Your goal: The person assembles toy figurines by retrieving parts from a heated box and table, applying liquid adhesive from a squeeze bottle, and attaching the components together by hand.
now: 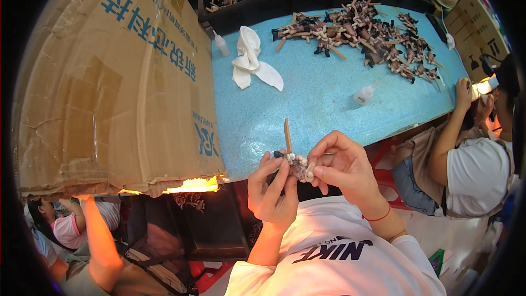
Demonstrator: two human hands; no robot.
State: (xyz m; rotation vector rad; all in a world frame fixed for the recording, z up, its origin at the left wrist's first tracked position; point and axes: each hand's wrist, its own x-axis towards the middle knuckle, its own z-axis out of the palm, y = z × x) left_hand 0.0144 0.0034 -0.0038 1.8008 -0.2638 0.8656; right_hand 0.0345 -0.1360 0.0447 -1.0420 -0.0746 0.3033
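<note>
Between my two hands, over the table's near edge, is a small toy figure [298, 165] with a long tan blade [287, 136] sticking up from it. My left hand [272, 191] pinches the dark end of the figure between thumb and fingers. At the pale end, my right hand [343, 167] grips it with thumb and forefinger. Fingers cover part of the figure, so its finer details are hidden. Beyond my hands, a heap of similar figures [361, 33] with tan blades lies on the blue tabletop [307, 98].
A large cardboard box [109, 87] walls off the left side. On the table are a white cloth [249, 57], a small white bottle [221, 45] and another squeeze bottle [364, 95]. Black bins [274, 1] line the back. A co-worker [471, 170] sits at the right, another person [98, 241] at lower left.
</note>
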